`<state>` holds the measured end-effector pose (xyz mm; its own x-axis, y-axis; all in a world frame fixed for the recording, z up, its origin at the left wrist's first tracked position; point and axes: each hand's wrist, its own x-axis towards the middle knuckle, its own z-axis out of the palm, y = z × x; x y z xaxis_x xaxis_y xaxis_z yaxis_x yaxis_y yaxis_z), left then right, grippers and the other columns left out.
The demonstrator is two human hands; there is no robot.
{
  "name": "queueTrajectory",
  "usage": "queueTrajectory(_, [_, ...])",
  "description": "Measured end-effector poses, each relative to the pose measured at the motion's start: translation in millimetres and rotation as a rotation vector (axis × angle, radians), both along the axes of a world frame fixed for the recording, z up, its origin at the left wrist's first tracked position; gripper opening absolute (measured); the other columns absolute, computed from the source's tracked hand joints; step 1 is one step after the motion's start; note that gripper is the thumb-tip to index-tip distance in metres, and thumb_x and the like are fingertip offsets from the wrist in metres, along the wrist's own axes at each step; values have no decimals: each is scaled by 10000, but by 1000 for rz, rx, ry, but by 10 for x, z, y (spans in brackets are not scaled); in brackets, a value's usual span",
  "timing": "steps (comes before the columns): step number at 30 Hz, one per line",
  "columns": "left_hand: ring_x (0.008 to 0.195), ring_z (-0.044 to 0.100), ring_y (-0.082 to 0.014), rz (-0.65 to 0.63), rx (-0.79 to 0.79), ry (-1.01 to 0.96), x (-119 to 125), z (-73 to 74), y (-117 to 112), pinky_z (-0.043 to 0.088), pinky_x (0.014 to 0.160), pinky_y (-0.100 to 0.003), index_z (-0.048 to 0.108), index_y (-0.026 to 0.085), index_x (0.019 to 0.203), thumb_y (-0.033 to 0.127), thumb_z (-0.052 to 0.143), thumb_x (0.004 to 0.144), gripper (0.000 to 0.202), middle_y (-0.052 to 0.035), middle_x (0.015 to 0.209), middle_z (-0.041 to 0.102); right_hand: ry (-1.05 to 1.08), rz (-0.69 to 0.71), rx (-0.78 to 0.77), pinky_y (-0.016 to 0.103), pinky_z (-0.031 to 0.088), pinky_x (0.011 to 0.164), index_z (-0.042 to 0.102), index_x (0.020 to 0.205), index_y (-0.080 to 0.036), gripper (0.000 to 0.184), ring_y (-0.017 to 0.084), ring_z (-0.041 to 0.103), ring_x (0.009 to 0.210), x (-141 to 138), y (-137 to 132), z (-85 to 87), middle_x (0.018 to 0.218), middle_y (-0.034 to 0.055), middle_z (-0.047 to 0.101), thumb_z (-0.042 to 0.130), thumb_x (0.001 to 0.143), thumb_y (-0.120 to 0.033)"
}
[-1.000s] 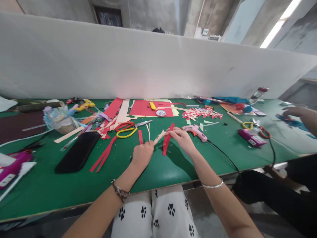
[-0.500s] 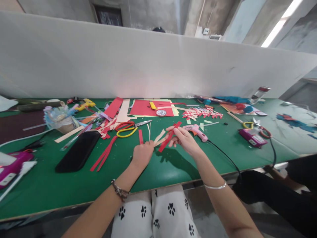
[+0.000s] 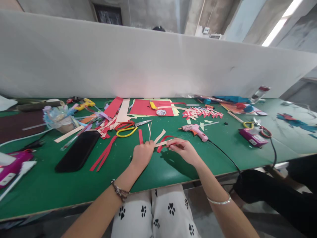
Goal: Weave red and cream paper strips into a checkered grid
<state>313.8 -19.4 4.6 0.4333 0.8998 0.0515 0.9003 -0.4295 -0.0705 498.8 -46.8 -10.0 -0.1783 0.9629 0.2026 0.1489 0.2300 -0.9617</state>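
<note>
My left hand (image 3: 143,154) is closed on a small bundle of paper strips, whose cream ends (image 3: 160,135) and a red end (image 3: 140,136) stick out past the fingers. To its right, my right hand (image 3: 182,150) pinches a red paper strip (image 3: 168,137), which bends in a loop around a cream strip. Both hands are held over the green table, close together. Beyond my right hand lies a pink glue gun (image 3: 195,131). Scissors (image 3: 128,129) with red and yellow handles lie past my left hand. Long red strips (image 3: 105,155) rest left of it.
A black phone (image 3: 78,151) lies at left, near a cup of craft bits (image 3: 61,119). Red card sheets (image 3: 141,107) and a checkered woven paper piece (image 3: 201,112) are at the back. The glue gun's cord (image 3: 224,157) runs over the front edge. A white partition (image 3: 148,66) stands behind.
My right hand has shifted a little right and down and turned. The red strip, flat and slanted before, is now curved around the cream strip. My left hand stays put.
</note>
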Motion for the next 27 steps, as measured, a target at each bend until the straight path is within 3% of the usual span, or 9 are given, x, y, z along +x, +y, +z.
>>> queueTrajectory(4, [712, 660, -282, -13, 8, 3, -9, -9, -1, 500, 558, -341, 587, 92, 906, 155, 315, 886, 281, -149, 782, 647, -29, 37, 9, 266, 460, 644, 657, 820, -169, 313, 148, 585, 770, -19, 63, 58, 996, 76, 634, 460, 850, -410])
queueTrajectory(8, [693, 661, -282, -15, 12, 8, -19, -15, -5, 504, 557, -347, 593, 91, 889, 133, 332, 873, 264, -142, 751, 646, -94, 110, 31, 316, 424, 860, 656, 828, -168, 339, 186, 557, 974, -10, 152, 95, 1027, 65, 626, 439, 860, -425])
queueTrajectory(10, [688, 661, -281, -18, 15, 8, -19, -15, -6, 505, 555, -347, 594, 90, 889, 123, 335, 868, 262, -141, 742, 645, -84, 113, 26, 328, 393, 927, 633, 895, -176, 308, 180, 548, 1010, 6, 196, 87, 1023, 51, 623, 431, 864, -406])
queueTrajectory(14, [690, 662, -276, -22, 23, 7, -13, -20, 0, 505, 555, -340, 595, 86, 895, 107, 335, 859, 263, -152, 745, 645, -112, 111, 1, 318, 439, 886, 493, 1116, -197, 293, 159, 544, 1034, 65, 298, 32, 1108, 56, 578, 399, 847, -264])
queueTrajectory(19, [687, 663, -278, -34, 29, 6, -10, -34, 8, 505, 548, -343, 597, 86, 893, 102, 314, 862, 285, -159, 753, 645, -642, 105, 193, 332, 447, 837, 424, 1104, -146, 409, 184, 552, 986, 108, 417, 3, 1059, 101, 575, 378, 717, -22])
queueTrajectory(22, [682, 663, -285, -34, 36, 7, -14, -45, 9, 503, 545, -350, 600, 84, 889, 99, 313, 860, 289, -160, 733, 642, -1001, -9, 247, 332, 453, 783, 445, 1026, -144, 283, 209, 556, 904, 57, 439, 27, 943, 105, 584, 383, 772, -37])
queueTrajectory(24, [685, 663, -285, -34, 40, 8, -16, -48, 8, 502, 546, -347, 601, 85, 888, 95, 320, 857, 283, -159, 733, 641, -1173, -72, 291, 337, 456, 775, 474, 971, -148, 191, 237, 530, 936, 9, 446, 38, 967, 126, 558, 430, 797, -83])
queueTrajectory(27, [693, 665, -275, -34, 40, 11, -17, -43, 3, 501, 553, -328, 602, 89, 888, 89, 321, 858, 282, -151, 728, 639, -1188, -37, 340, 343, 452, 812, 502, 971, -140, 189, 237, 503, 980, -32, 489, 12, 1019, 134, 521, 471, 790, -93])
